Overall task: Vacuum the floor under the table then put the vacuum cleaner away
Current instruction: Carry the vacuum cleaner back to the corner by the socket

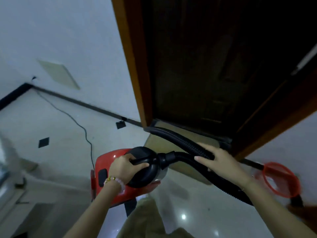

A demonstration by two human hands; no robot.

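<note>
A red canister vacuum cleaner with a black front dome hangs above the floor in the lower middle of the head view. My left hand grips its black carry handle. A black ribbed hose runs from the dome up toward a dark doorway and loops back down to the lower right. My right hand is closed around the looped hose. The vacuum's thin power cord trails across the floor to the wall at the left.
A wooden door frame borders a dark open room straight ahead. A red-rimmed round basket lies on the floor at the right. Glossy pale tiles spread to the left; grey furniture stands at the lower left.
</note>
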